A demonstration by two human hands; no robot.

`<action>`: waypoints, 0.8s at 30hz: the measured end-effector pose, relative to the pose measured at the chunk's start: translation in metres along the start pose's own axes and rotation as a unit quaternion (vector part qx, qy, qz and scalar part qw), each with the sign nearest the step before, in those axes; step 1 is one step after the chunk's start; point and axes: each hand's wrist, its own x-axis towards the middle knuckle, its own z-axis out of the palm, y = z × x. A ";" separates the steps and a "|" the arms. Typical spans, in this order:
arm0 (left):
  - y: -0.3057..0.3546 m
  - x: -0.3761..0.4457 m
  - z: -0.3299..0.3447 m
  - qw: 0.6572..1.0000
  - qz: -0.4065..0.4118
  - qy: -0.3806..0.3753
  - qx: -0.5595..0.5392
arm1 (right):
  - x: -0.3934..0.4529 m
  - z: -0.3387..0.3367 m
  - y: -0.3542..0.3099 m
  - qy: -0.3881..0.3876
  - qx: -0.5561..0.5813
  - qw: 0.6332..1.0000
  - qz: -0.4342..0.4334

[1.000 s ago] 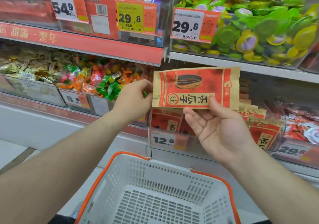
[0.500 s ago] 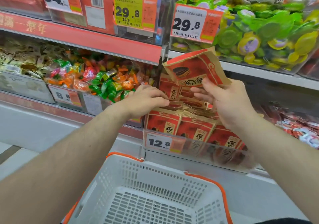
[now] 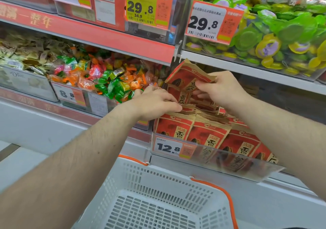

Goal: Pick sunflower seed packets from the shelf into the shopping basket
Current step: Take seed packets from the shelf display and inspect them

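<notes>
My right hand [image 3: 222, 89] grips a red and tan sunflower seed packet [image 3: 183, 74], tilted, just above the shelf bin. Rows of the same seed packets [image 3: 208, 137] stand upright in that bin behind a clear front lip. On the tops of the left row lies my left hand [image 3: 155, 101], fingers stretched flat and touching the packets. Below my arms is the white shopping basket [image 3: 158, 177] with an orange rim; the part of its inside that shows holds nothing.
A 12.8 price tag [image 3: 168, 146] hangs on the bin's front. Left of it is a bin of colourful wrapped candies [image 3: 112, 82]. The shelf above carries green and yellow jelly cups [image 3: 282, 34] and red boxes [image 3: 105, 3].
My right hand has carried the packet from in front of me down to the shelf bin. My left hand let go of its edge and moved onto the stacked packets. The view moved closer.
</notes>
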 end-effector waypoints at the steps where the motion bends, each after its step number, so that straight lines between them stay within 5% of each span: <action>1: 0.001 -0.001 -0.002 1.000 0.000 -0.006 0.012 | 0.005 0.000 0.000 0.005 -0.013 1.000 0.005; 12: 0.001 0.014 -0.023 0.982 -0.007 -0.112 0.152 | 0.014 -0.011 0.005 0.006 -0.213 0.977 -0.016; 18: 0.014 0.032 -0.025 0.963 -0.034 -0.168 0.206 | 0.046 0.013 0.006 -0.077 -0.327 0.942 -0.015; 24: 0.010 0.034 -0.019 0.965 -0.023 -0.162 0.206 | 0.045 0.014 0.007 -0.014 -0.355 0.920 -0.163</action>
